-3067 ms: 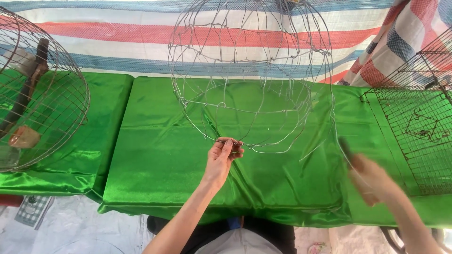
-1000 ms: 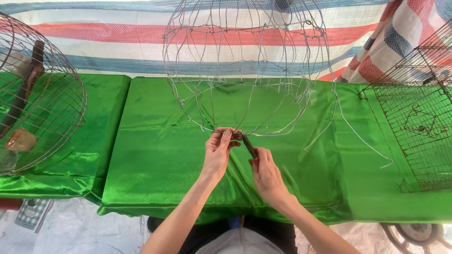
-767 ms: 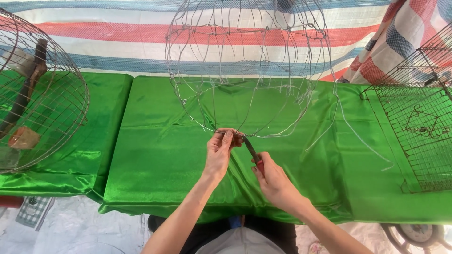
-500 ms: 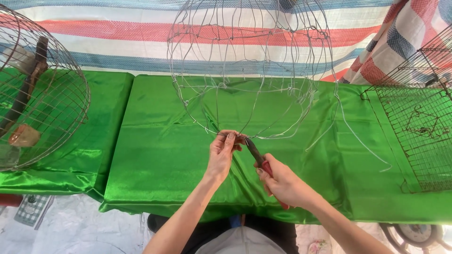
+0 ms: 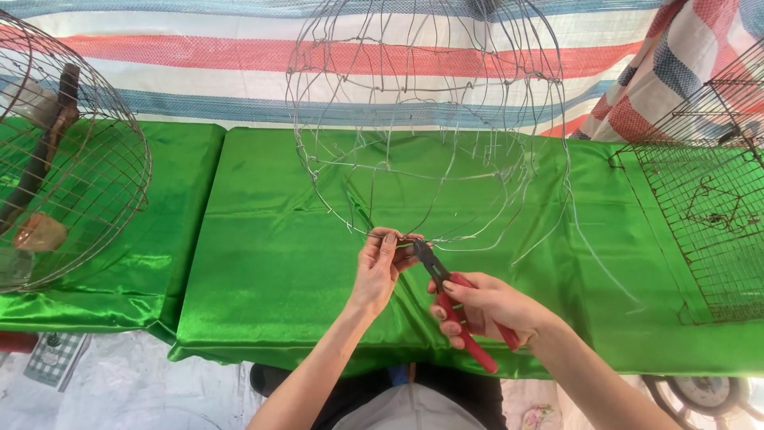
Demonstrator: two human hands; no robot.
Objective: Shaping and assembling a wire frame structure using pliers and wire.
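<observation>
left hand [image 5: 380, 267] pinches the bottom ring of the unfinished wire cage frame [image 5: 426, 119], which stands on the green cloth table [image 5: 263, 263]; right hand [image 5: 485, 306] is closed around the red-handled pliers [image 5: 454, 299], nose at the wire just beside left fingertips; finished round cage [image 5: 56, 151] far left

Bright, even daylight fills the scene. The green satin cloth [image 5: 278, 239] shows soft glare along its folds and front edge. Shadows are faint and diffuse. Focus is sharp throughout, and thin strands of the wire frame [image 5: 430, 119] stay legible. Straight edges bow slightly near the borders.
</observation>
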